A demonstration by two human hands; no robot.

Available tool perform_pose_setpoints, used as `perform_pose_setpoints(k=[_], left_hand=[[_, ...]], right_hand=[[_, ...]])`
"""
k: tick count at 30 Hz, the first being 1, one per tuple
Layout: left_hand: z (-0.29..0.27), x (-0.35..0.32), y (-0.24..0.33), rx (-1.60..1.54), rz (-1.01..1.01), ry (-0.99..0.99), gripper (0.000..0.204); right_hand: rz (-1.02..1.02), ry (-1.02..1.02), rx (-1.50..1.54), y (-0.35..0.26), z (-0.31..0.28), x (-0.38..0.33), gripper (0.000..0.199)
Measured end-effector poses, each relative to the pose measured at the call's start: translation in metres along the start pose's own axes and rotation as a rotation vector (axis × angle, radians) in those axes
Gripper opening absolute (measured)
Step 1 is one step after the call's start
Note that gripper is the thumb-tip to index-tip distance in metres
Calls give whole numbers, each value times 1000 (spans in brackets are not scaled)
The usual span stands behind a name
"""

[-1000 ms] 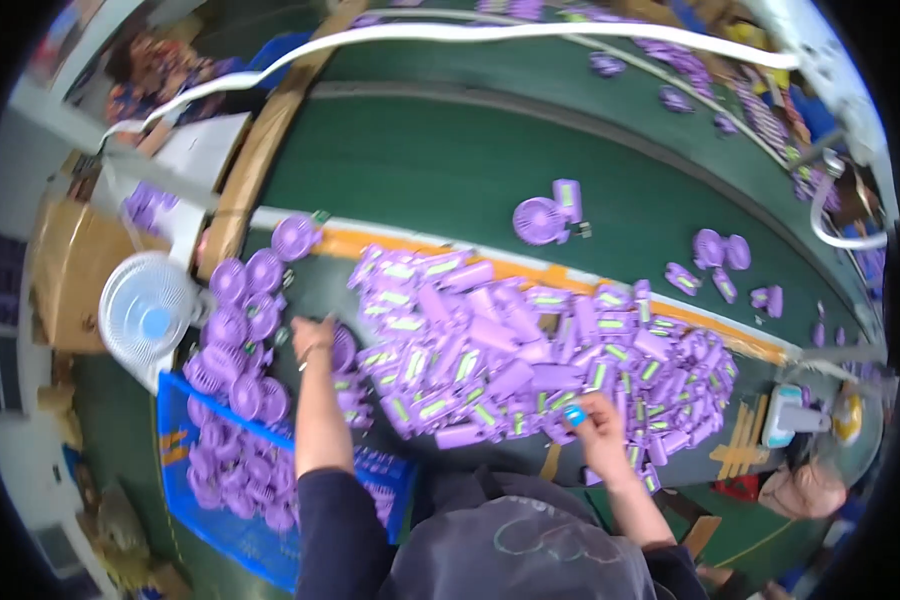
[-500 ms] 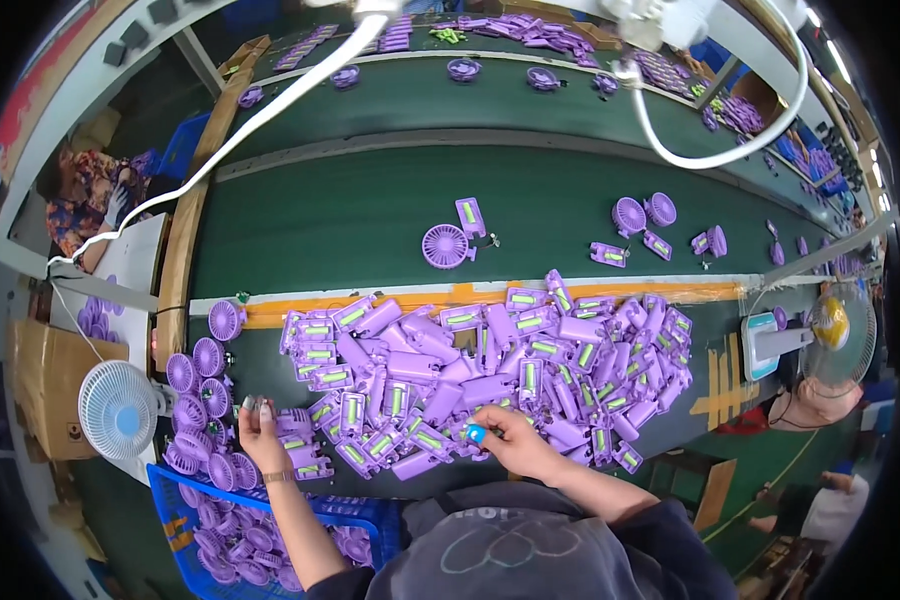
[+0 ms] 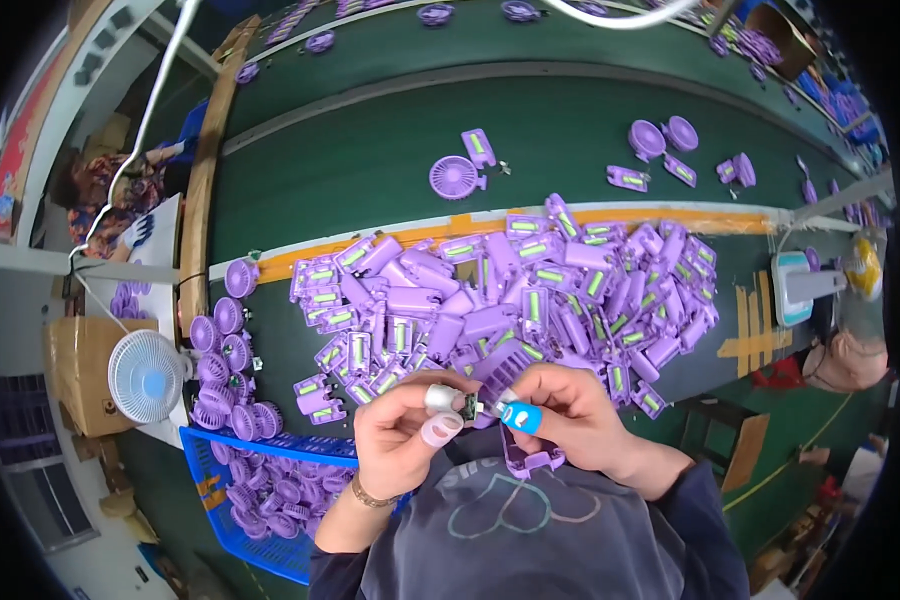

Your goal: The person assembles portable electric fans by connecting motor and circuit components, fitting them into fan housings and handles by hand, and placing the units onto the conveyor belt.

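Note:
My left hand [image 3: 410,425] pinches a small green circuit board [image 3: 471,407] with a pale connector on its edge. Facing it, my right hand [image 3: 565,415], with a blue wrap on one finger, is closed on a small pale plug [image 3: 502,405]. Board and plug are close together; whether they touch I cannot tell. Behind the fingertips shows a slatted purple fan head [image 3: 505,368]. A purple plastic housing [image 3: 532,457] sits under my right hand, partly covered by it. Beyond both hands lies a heap of purple housings [image 3: 490,320] with green-yellow cells.
Purple fan heads [image 3: 212,368] line the bench's left side, above a blue crate [image 3: 300,570] full of more. A white desk fan [image 3: 145,375] stands at left. Loose parts, including a fan head [image 3: 454,177], lie on the green belt [image 3: 340,170]. Another person [image 3: 120,195] works far left.
My left hand has come right from beside the fan heads, and my right hand has drawn back from the heap. They now meet before my chest with parts between them. The view has shifted.

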State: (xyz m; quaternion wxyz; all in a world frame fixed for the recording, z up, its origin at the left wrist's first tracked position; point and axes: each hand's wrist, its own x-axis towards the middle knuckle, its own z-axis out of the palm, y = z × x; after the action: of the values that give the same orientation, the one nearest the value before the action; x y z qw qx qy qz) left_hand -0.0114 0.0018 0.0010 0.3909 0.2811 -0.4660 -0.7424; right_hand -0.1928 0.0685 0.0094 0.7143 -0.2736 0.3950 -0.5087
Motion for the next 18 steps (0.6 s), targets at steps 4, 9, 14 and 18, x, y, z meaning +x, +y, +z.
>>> perform_pose_setpoints(k=[4,9,14,18], left_hand=[[12,1,-10,-127,-43,-135,16],[30,4,-9,-197,-72,-143,24],[34,4,-11,-164,-121,-129,21],[33,9,-8,-99,-138,-115,18]], right_hand=[[-33,42,62,-5,-3,-21,8],[-134,111,-32,-1,-7,-34,7],[-243,102,-192,-4,-12,-35,7],[-190,18,-191,-7,-18,-32,6]])
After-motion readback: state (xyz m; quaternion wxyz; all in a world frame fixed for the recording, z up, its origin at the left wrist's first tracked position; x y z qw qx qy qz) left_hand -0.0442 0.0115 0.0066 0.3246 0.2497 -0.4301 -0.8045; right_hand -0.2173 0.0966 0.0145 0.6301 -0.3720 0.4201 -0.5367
